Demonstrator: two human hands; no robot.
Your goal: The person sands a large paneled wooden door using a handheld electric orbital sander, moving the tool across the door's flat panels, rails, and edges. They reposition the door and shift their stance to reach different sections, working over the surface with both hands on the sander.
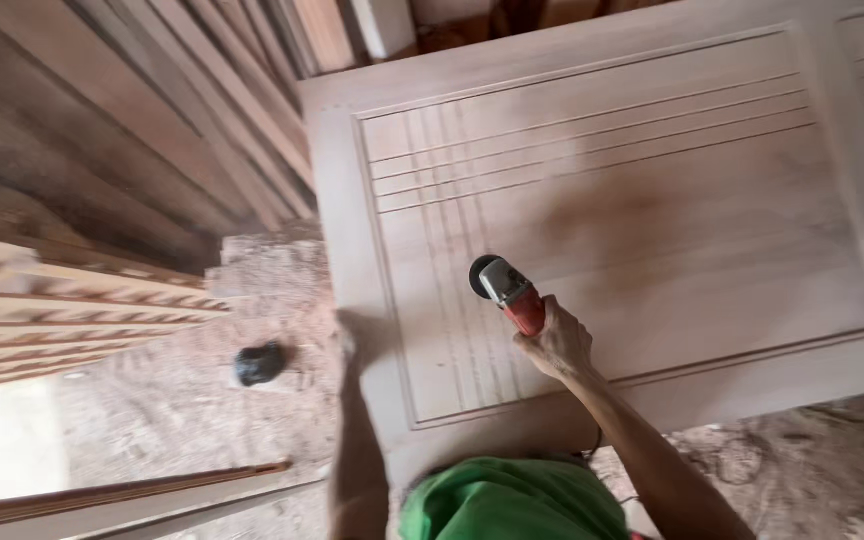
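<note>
**Sander on door panel, right hand gripping**

Right hand is wrapped tight round the red body of a sander, fingers closed all the way on it. The tool's grey head and dark disc sit at upper left of the hand, on or just above the door; contact is probably there, but blur hides it. The sander lies over the lower left of the recessed panel, just right of the vertical grooves.

Left hand rests at the door's left frame edge, near the bottom corner. It looks laid flat with nothing held, though it is too blurred to tell how far open the fingers are.

The door lies flat, pale bare wood, with horizontal grooves across the upper panel. Green shirt at bottom centre. Planks are stacked upper left, slatted frames at left. A dark lump sits on the sawdust floor, well apart from the door.
</note>
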